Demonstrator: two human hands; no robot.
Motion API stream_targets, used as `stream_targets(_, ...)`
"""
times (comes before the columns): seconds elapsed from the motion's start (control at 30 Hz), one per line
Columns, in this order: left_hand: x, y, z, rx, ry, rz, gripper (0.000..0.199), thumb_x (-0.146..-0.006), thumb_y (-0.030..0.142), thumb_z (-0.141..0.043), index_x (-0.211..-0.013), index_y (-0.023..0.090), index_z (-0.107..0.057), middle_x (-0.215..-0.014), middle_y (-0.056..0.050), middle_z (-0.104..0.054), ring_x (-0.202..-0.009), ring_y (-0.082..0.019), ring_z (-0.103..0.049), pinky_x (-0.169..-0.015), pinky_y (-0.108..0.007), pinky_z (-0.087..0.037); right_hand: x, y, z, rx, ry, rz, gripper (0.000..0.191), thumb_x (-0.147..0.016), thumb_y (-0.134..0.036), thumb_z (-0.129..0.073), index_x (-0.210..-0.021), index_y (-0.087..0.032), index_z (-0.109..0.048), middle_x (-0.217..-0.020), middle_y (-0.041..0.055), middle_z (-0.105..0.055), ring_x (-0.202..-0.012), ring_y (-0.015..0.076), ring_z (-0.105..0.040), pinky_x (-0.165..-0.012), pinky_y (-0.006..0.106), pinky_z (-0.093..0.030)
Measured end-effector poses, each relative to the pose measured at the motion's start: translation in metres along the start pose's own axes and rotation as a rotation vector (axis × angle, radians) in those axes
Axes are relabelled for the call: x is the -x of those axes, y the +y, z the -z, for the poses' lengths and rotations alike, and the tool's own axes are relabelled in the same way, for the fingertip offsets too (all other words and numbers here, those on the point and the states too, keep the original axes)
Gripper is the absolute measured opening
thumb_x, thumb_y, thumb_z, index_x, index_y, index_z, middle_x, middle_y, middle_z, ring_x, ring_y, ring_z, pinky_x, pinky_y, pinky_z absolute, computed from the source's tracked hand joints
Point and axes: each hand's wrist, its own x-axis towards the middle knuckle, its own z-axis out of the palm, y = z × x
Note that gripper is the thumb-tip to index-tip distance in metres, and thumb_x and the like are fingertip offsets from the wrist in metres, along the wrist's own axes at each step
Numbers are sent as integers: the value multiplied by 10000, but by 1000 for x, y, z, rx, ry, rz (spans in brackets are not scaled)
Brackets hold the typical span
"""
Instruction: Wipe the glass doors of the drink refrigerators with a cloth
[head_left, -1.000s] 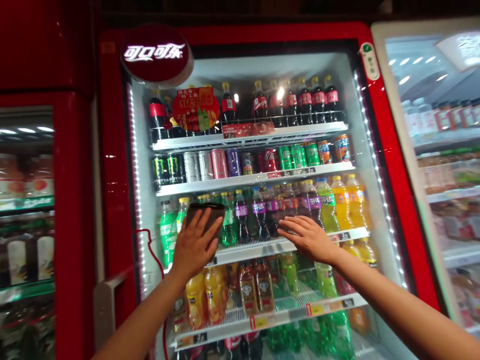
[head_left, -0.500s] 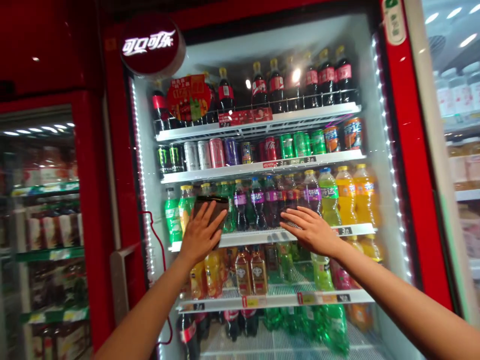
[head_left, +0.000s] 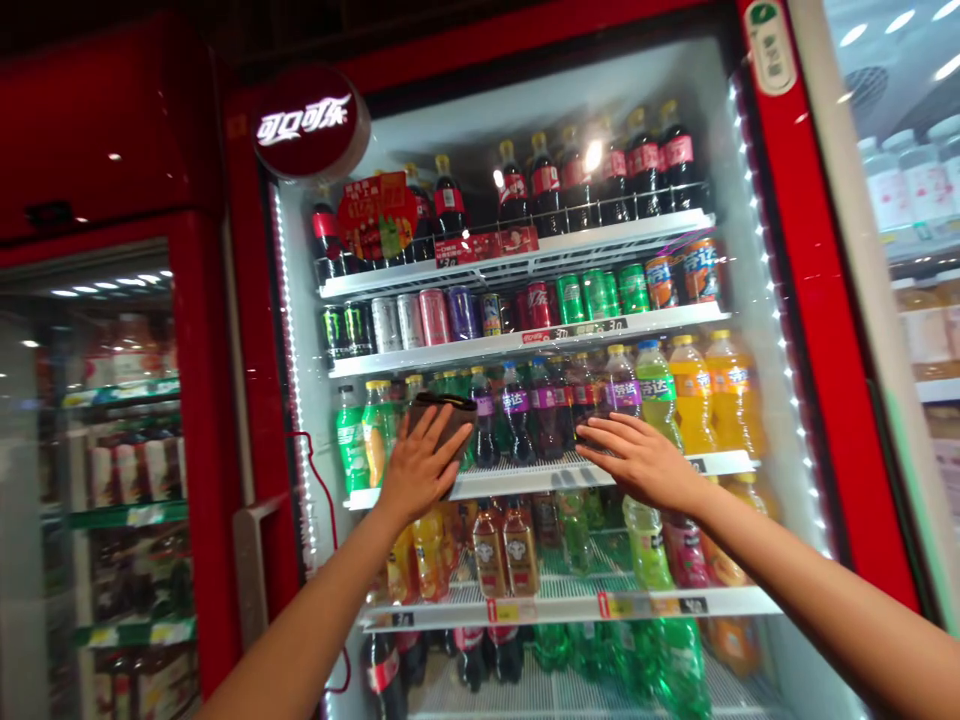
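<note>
My left hand (head_left: 421, 465) lies flat with its fingers spread over a folded dark brown cloth (head_left: 444, 412), which it holds against the glass door of a red drinks fridge (head_left: 825, 300). The cloth's upper edge shows above the fingertips, in front of green bottles. To the right, my right hand (head_left: 637, 458) is stretched out, palm toward the same glass, its fingers nearly together. It is in front of purple-labelled bottles (head_left: 555, 400). Something dark shows by its fingertips; whether it is another cloth or a bottle behind the glass, I cannot tell.
Shelves hold cola bottles (head_left: 546, 180), cans (head_left: 435, 318) and orange soda bottles (head_left: 731, 385). A grey door handle (head_left: 259, 570) and a red cord (head_left: 324, 490) are at the left. A round lit sign (head_left: 311, 122) juts out at the top. Another fridge (head_left: 97, 120) stands on the left.
The camera view has shifted a little. Both hands appear slightly farther right in the picture, still flat at the glass, with the brown cloth under my left hand.
</note>
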Motion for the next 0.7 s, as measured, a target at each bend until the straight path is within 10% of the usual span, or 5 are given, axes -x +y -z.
stream_targets(0.2,-53,11,-4,-7,216,495,655,-980,288,-494,-1597,284,-277,-1706,-97,-129,-1571,-345,-87,-1222,-664,-140,2,4,3,36,-3,-52,524,-864,-113,-571,-1366,-261,-599,-1474,55,-582,-1366,236,-513,-1131,489,-407)
stream_targets(0.37,-56,68,-17,5,117,142,625,-967,311,-546,-1562,335,-359,-1688,-53,-220,-1561,-287,-184,-1259,-582,-114,9,0,3,28,5,-51,533,-860,-125,-585,-1378,-250,-587,-1489,67,-566,-1386,244,-490,-1143,507,-391)
stream_targets(0.5,-21,56,-16,34,55,-77,652,-949,334,-580,-1555,402,-349,-1665,-10,-288,-1537,-258,-270,-1276,-529,-110,21,7,10,40,-8,-31,500,-876,-137,-590,-1366,-238,-600,-1466,66,-588,-1364,255,-509,-1117,505,-415)
stream_targets(0.7,-78,56,-14,9,281,533,702,-970,270,-518,-1611,299,-231,-1709,-80,-91,-1563,-369,-122,-1215,-689,-167,20,9,15,107,30,-74,437,-894,-129,-560,-1307,-242,-648,-1421,76,-625,-1289,254,-572,-1074,489,-444)
